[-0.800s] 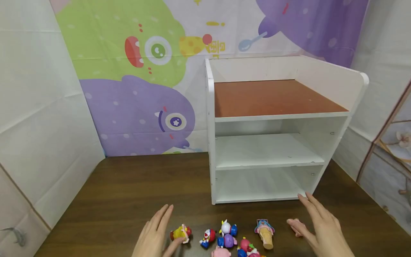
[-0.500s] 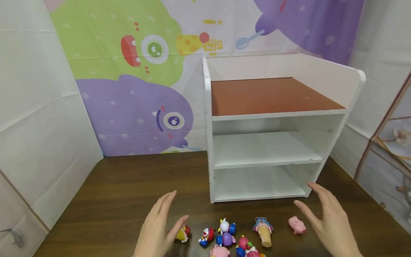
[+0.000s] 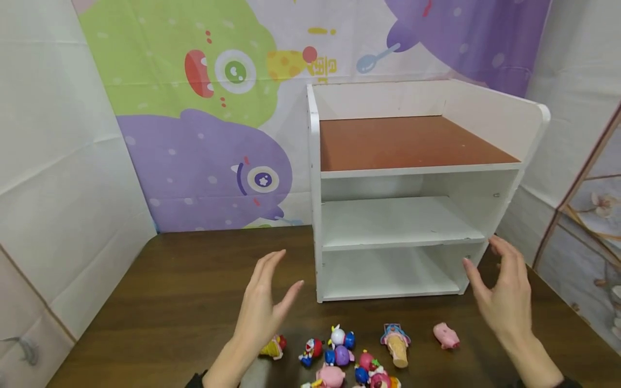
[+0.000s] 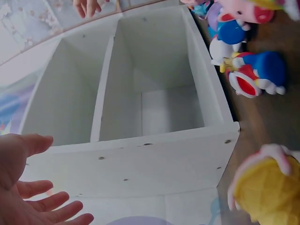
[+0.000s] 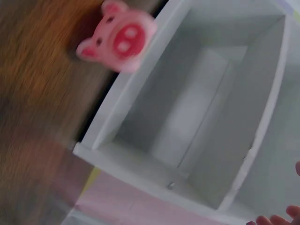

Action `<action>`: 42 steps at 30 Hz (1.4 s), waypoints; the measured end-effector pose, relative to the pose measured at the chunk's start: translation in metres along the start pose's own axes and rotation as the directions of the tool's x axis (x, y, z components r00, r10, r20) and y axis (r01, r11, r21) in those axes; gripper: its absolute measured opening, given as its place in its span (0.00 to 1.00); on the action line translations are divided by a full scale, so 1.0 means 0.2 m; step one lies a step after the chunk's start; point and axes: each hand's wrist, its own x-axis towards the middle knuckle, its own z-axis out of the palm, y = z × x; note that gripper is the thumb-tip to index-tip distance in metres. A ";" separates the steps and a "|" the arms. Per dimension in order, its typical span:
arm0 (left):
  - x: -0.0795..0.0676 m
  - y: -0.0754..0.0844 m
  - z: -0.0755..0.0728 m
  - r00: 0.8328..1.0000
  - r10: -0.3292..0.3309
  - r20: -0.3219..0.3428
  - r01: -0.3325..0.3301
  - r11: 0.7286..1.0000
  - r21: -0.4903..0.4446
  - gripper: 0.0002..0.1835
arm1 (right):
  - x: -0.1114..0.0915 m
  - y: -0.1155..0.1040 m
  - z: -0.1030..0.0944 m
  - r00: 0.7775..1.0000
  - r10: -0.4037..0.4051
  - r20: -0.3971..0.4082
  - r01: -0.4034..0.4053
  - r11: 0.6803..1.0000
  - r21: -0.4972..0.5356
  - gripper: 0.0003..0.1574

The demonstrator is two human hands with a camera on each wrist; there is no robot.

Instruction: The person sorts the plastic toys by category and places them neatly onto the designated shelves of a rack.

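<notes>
My left hand (image 3: 264,302) is raised over the table, fingers and thumb spread apart, left of a white shelf unit (image 3: 412,143) with a brown top. Level with it on the other side, my right hand (image 3: 506,296) hovers by the unit's right front edge, fingers extended and thumb apart. Neither hand holds anything. Below the left hand lies a toy with a yellow cone (image 3: 273,349), partly covered by the wrist. A pink pig figure (image 3: 446,335) lies near the right wrist. In the right wrist view only fingertips (image 5: 281,219) show at the corner.
Between the arms, small toys lie on the dark wood table (image 3: 218,275): a red, white and blue figure (image 3: 311,351), an ice-cream cone figure (image 3: 397,345), a larger pink pig (image 3: 331,375) and several more in a cluster. A cartoon-print cloth (image 3: 204,161) hangs behind.
Both hands have risen and moved forward from above the toys to the sides of the shelf unit; the left also shifted right. The small pink pig came out from behind the right hand.
</notes>
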 end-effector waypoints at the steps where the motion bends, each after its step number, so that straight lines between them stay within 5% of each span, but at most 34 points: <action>1: 0.02 0.00 0.02 1.000 -0.004 0.003 0.004 1.000 -0.013 0.31 | 0.01 0.02 0.01 1.000 0.009 -0.014 -0.009 1.000 -0.003 0.38; 15: 0.25 -0.06 0.22 0.993 -0.122 -0.001 0.120 0.975 -0.189 0.36 | 0.15 0.17 0.13 0.964 0.261 -0.050 -0.259 0.965 0.039 0.39; 25: 0.38 -0.05 0.32 0.986 -0.160 0.038 0.165 0.955 -0.247 0.41 | 0.27 0.21 0.15 0.908 0.417 0.044 -0.418 0.908 0.024 0.39; 42: 0.46 -0.01 0.36 0.993 -0.100 0.056 0.112 0.953 -0.281 0.40 | 0.34 0.27 0.16 0.925 0.371 0.079 -0.372 0.928 -0.001 0.29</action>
